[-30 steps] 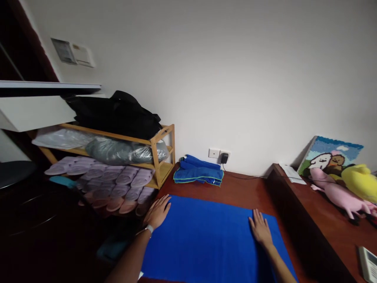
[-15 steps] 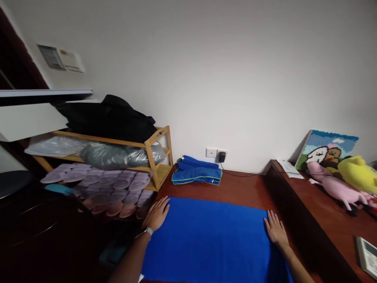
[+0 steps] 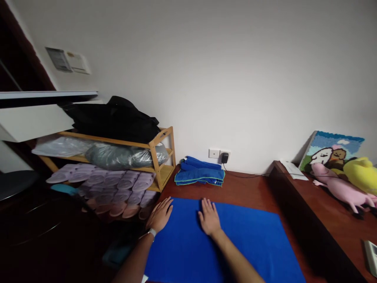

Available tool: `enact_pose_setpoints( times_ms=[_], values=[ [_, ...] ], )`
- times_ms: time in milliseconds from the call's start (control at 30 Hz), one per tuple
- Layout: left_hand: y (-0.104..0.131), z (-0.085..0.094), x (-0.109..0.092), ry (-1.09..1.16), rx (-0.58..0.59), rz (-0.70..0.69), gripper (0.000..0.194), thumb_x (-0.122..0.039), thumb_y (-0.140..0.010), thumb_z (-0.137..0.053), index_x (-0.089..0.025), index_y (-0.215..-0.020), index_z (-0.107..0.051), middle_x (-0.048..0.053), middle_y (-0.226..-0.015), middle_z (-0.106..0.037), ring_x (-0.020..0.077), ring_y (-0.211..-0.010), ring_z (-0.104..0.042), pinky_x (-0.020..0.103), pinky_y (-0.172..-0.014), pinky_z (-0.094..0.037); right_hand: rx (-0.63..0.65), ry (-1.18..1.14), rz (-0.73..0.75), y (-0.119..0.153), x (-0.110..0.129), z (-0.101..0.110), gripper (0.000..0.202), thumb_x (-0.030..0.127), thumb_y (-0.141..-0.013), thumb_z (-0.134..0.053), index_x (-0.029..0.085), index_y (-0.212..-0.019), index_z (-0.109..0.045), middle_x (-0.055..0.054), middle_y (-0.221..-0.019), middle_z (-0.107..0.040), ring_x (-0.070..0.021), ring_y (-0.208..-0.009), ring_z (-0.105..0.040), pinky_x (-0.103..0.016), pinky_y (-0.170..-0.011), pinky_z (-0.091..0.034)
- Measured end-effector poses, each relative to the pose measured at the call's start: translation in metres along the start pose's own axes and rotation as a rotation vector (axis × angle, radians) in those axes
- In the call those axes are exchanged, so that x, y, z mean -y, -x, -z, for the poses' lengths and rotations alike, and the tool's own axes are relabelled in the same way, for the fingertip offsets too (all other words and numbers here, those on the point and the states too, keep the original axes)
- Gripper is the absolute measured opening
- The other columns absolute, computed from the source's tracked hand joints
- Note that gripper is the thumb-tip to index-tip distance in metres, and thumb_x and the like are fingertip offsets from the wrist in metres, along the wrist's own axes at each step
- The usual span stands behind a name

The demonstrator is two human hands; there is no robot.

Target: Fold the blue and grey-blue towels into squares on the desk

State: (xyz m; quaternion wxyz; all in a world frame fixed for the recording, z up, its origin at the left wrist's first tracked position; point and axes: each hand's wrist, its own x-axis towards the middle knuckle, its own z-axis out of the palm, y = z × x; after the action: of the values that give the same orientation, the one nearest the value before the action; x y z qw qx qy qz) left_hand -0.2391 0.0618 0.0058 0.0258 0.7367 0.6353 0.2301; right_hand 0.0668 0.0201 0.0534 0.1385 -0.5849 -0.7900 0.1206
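A blue cloth (image 3: 253, 239) lies spread flat on the reddish-brown table (image 3: 247, 188). At its far left corner rests my left hand (image 3: 160, 215), palm down with the fingers stretched out. My right hand (image 3: 209, 218) lies flat on the cloth near the middle of its far edge, fingers extended and slightly apart. Neither hand grips anything. Beyond the cloth, against the wall, sits a pile of folded blue cloths (image 3: 200, 173) with green edging.
Left of the table stands a wooden rack (image 3: 161, 165) with a black bag (image 3: 114, 120) on top and rows of slippers (image 3: 126, 181). A plugged-in black adapter (image 3: 224, 158) trails a cable. On the raised right surface are plush toys (image 3: 338, 186) and a picture (image 3: 332, 151).
My right hand has moved left from the cloth's far right corner to the middle of its far edge. My left hand stays at the far left corner. The view has shifted slightly.
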Motion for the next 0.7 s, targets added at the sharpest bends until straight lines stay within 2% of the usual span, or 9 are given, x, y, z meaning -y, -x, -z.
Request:
enact_pose_setpoints(
  times_ms=[33,100,200,300,433,533,600,700],
  values=[
    [0.0,-0.001,0.0,-0.002,-0.004,0.0,0.049,-0.044,-0.102,-0.035,-0.026,-0.14,-0.061,0.006,-0.153,-0.058,0.0222,-0.143,-0.051,0.045,-0.121,-0.037,0.023,-0.02,0.027,-0.005,0.014,-0.009,0.066,0.049,-0.107,-0.016,0.018,-0.165,-0.02,-0.003,-0.171,-0.02,-0.0208,-0.159,-0.012,-0.045,-0.13,-0.011],
    [0.0,-0.001,0.001,-0.009,-0.009,-0.002,0.049,-0.044,-0.102,-0.035,-0.027,-0.141,-0.061,0.005,-0.153,-0.059,0.0223,-0.142,-0.052,0.045,-0.121,-0.037,0.052,-0.041,0.046,-0.009,0.023,-0.021,0.066,0.051,-0.107,-0.015,0.019,-0.164,-0.022,-0.003,-0.17,-0.02,-0.0218,-0.159,-0.012,-0.047,-0.13,-0.009],
    [0.0,0.0,0.002,-0.025,-0.006,-0.006,0.049,-0.044,-0.102,-0.035,-0.028,-0.14,-0.061,0.004,-0.151,-0.06,0.022,-0.141,-0.053,0.044,-0.12,-0.039,0.057,-0.028,0.013,0.001,-0.002,-0.022,0.067,0.053,-0.106,-0.014,0.02,-0.164,-0.023,-0.002,-0.17,-0.022,-0.0218,-0.159,-0.013,-0.048,-0.13,-0.007],
    [0.0,0.002,0.001,-0.038,0.0,-0.009,0.05,-0.044,-0.102,-0.034,-0.026,-0.141,-0.061,0.005,-0.152,-0.06,0.0221,-0.141,-0.053,0.043,-0.12,-0.038,0.039,0.036,-0.099,0.03,-0.063,-0.005,0.068,0.053,-0.105,-0.018,0.019,-0.164,-0.024,-0.003,-0.169,-0.025,-0.021,-0.159,-0.016,-0.046,-0.13,-0.009],
    [-0.002,0.003,0.001,-0.046,0.012,-0.019,0.052,-0.045,-0.102,-0.033,-0.025,-0.141,-0.06,0.006,-0.153,-0.059,0.0218,-0.142,-0.052,0.042,-0.121,-0.038,-0.005,0.17,-0.337,0.087,-0.176,0.03,0.067,0.052,-0.104,-0.02,0.021,-0.163,-0.028,-0.002,-0.169,-0.026,-0.0227,-0.158,-0.018,-0.047,-0.129,-0.012],
    [-0.003,-0.001,0.004,-0.057,0.018,-0.022,0.053,-0.047,-0.102,-0.032,-0.024,-0.141,-0.06,0.006,-0.153,-0.058,0.0224,-0.142,-0.052,0.042,-0.12,-0.038,-0.039,0.252,-0.557,0.127,-0.256,0.056,0.069,0.049,-0.101,-0.022,0.018,-0.162,-0.03,-0.004,-0.169,-0.027,-0.0274,-0.157,-0.021,-0.05,-0.127,-0.018],
    [-0.004,-0.004,0.007,-0.071,0.018,-0.022,0.054,-0.046,-0.102,-0.032,-0.024,-0.141,-0.06,0.006,-0.153,-0.058,0.023,-0.141,-0.053,0.042,-0.12,-0.039,-0.081,0.258,-0.618,0.145,-0.293,0.069,0.07,0.047,-0.1,-0.022,0.016,-0.162,-0.032,-0.007,-0.168,-0.029,-0.0279,-0.156,-0.024,-0.048,-0.125,-0.024],
    [-0.006,-0.005,0.009,-0.094,0.025,-0.029,0.054,-0.046,-0.102,-0.031,-0.024,-0.142,-0.06,0.006,-0.153,-0.058,0.0232,-0.141,-0.053,0.043,-0.12,-0.038,-0.111,0.228,-0.616,0.156,-0.318,0.08,0.07,0.048,-0.1,-0.023,0.014,-0.16,-0.037,-0.009,-0.166,-0.035,-0.0269,-0.155,-0.027,-0.045,-0.123,-0.028]
  ],
)
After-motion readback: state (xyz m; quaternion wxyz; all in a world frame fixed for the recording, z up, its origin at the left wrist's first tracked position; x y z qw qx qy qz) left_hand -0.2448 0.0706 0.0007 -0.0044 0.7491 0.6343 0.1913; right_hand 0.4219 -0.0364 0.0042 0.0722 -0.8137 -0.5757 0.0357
